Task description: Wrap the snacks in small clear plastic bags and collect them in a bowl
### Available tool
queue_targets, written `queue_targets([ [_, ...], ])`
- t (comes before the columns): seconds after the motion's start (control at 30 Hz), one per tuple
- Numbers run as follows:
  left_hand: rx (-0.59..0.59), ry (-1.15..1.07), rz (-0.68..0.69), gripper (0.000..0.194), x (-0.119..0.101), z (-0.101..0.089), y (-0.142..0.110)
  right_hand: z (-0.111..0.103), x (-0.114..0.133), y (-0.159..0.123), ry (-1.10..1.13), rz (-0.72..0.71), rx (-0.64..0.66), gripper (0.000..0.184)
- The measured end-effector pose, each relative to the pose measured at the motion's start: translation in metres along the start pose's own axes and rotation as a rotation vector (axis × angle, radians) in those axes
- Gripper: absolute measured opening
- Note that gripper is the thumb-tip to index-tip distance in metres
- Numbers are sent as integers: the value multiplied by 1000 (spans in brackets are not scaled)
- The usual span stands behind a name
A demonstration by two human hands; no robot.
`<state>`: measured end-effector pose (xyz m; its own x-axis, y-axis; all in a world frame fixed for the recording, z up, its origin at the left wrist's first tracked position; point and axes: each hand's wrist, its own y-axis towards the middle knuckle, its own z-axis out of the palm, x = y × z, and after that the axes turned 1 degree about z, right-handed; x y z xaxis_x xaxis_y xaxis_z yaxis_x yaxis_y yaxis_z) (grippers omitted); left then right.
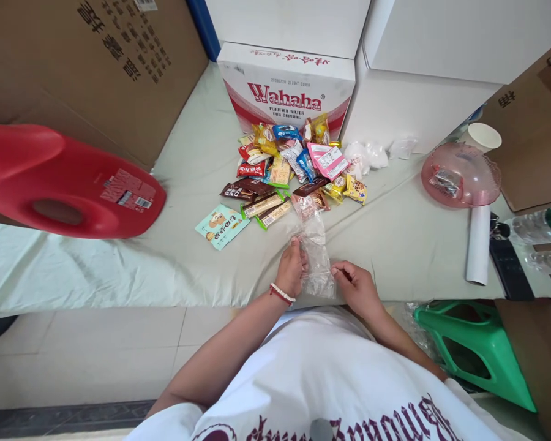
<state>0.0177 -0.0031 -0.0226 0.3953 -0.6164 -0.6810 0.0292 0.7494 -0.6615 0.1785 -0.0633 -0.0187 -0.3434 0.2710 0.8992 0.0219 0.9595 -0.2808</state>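
A clear plastic bag (318, 257) hangs between my two hands at the table's front edge. My left hand (292, 267) is closed on its left side, a beaded bracelet on the wrist. At the bag's right edge, the thumb and fingers of my right hand (354, 283) are pinched together on the plastic. Just beyond the bag lies a heap of wrapped snacks (281, 170). Nearest to my hands are two green-ended snack bars (274, 212), a brown-and-pink wrapped snack (308, 203) and a light-green packet (222, 226).
Behind the snacks stands a Wahaha water carton (289, 92). A large red jug (68, 184) is at the left. Crumpled plastic bags (371, 154), a pink bowl (461, 177), a paper cup (482, 136) and a white roll (478, 245) are to the right. A green stool (482, 349) stands below.
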Motion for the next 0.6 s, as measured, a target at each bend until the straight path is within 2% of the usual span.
queue_targets([
  [0.1, -23, -37, 0, 60, -2, -1, 2, -7, -6, 3, 270, 253, 89, 36],
  [0.17, -35, -72, 11, 59, -3, -1, 3, -12, -7, 2, 332, 315, 51, 39],
  [0.23, -36, -87, 45, 59, -1, -1, 4, -15, -5, 0, 271, 239, -76, 38],
  [0.3, -17, -66, 96, 60, 3, -1, 3, -14, 2, -2, 165, 96, -171, 35],
  [0.37, 28, -32, 147, 64, 8, 1, 0, -7, 10, -1, 87, -24, -135, 31],
  [0.43, 91, -13, 173, 68, 13, 4, -5, 5, 16, 5, 38, -90, -57, 36],
  [0.53, 156, -34, 166, 72, 15, 4, -11, 19, 16, 21, 71, -97, -26, 32],
  [0.6, 151, -60, 154, 72, 11, -1, -11, 18, 9, 30, 187, -54, -53, 27],
])
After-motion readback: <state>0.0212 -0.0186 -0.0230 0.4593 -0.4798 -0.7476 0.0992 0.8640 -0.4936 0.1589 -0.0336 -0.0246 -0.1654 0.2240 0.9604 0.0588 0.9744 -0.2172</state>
